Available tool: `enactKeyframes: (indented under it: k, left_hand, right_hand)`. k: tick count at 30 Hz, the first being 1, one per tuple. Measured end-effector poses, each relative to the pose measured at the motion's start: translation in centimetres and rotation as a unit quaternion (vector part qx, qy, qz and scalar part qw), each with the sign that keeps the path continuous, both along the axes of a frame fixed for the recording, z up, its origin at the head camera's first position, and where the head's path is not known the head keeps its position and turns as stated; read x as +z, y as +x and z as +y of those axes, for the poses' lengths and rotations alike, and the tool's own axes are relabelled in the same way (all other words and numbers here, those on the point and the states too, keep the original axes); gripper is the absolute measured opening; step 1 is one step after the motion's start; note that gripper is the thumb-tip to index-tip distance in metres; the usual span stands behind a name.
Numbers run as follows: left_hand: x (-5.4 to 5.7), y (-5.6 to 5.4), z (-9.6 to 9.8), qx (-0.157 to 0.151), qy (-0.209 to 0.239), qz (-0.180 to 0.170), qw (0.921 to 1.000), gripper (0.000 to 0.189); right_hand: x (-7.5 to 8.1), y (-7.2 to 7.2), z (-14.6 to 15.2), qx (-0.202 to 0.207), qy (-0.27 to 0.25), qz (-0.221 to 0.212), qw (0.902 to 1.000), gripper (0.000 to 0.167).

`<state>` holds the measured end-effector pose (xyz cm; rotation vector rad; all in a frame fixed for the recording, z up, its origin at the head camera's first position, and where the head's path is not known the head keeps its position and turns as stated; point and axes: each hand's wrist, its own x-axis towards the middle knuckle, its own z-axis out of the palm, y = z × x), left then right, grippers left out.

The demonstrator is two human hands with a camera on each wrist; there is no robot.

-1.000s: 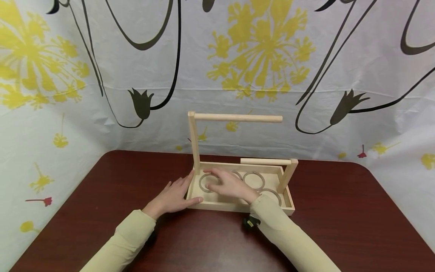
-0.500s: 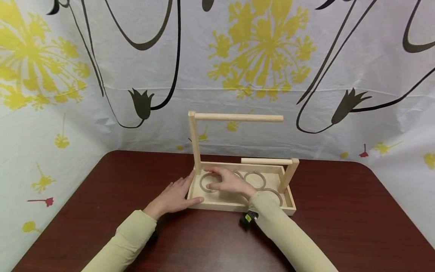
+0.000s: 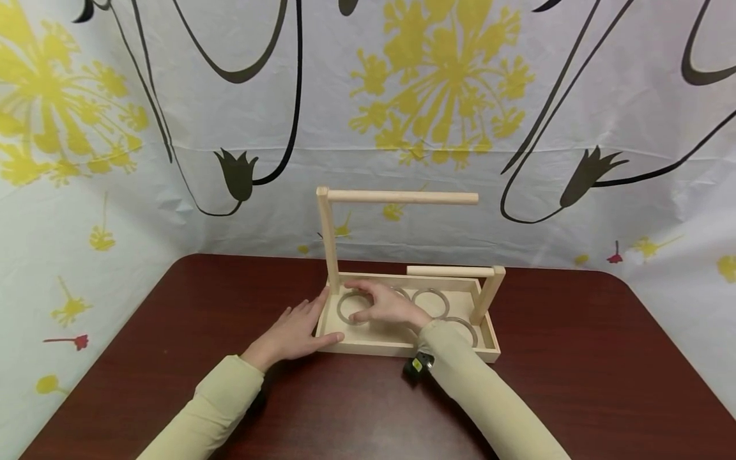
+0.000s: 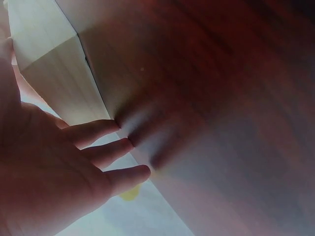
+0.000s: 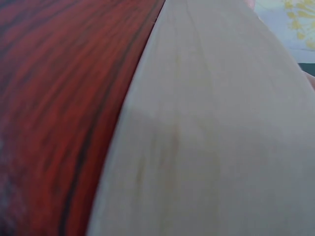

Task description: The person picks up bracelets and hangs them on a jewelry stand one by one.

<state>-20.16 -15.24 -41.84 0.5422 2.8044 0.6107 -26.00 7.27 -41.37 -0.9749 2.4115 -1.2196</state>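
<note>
One ring (image 3: pixel 338 310) lies leftmost in the tray (image 3: pixel 374 349), in place as a second ago. Right hand (image 3: pixel 391 305): wrist shifted slightly toward the tray's left end; thumb and forefinger spread across the ring, cannot tell if gripping. Left hand (image 3: pixel 292 332): fingers straight, resting on the tray's left end, gripping nothing

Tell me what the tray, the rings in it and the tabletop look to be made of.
Tray: pale, bare-looking wood, matte; grain streaks show in the right wrist view.
Rings: smooth, grey-brown, perhaps metal or plastic; too small to tell.
Tabletop: dark red-brown with wood grain and a soft sheen, so varnished wood or laminate.
</note>
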Motion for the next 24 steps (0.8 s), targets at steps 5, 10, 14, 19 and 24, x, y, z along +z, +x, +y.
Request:
enactKeyframes:
  k: [5,10,14,19,24]
  left_hand:
    - [0.05,0.04,-0.04,0.001,0.002,-0.002,1.0,0.097]
    - [0.08,0.07,-0.02,-0.002,0.006,-0.001,1.0,0.097]
    - [0.1,0.06,-0.01,-0.006,0.01,0.0,0.9999,0.097]
    - [0.08,0.01,-0.03,-0.006,0.007,0.002,1.0,0.097]
    - [0.03,0.0,-0.02,-0.005,0.006,0.003,1.0,0.097]
  right_hand:
    - [-0.13,0.02,-0.09,0.006,0.009,0.001,0.9999,0.074]
    - [-0.08,0.25,-0.15,0.019,0.032,0.007,0.9993,0.078]
    - [-0.16,0.45,-0.06,0.025,0.065,0.025,0.9972,0.082]
    - [-0.29,0.5,-0.2,0.021,0.08,0.058,0.9949,0.083]
    - [-0.31,0.53,-0.46,-0.006,0.079,0.049,0.9956,0.086]
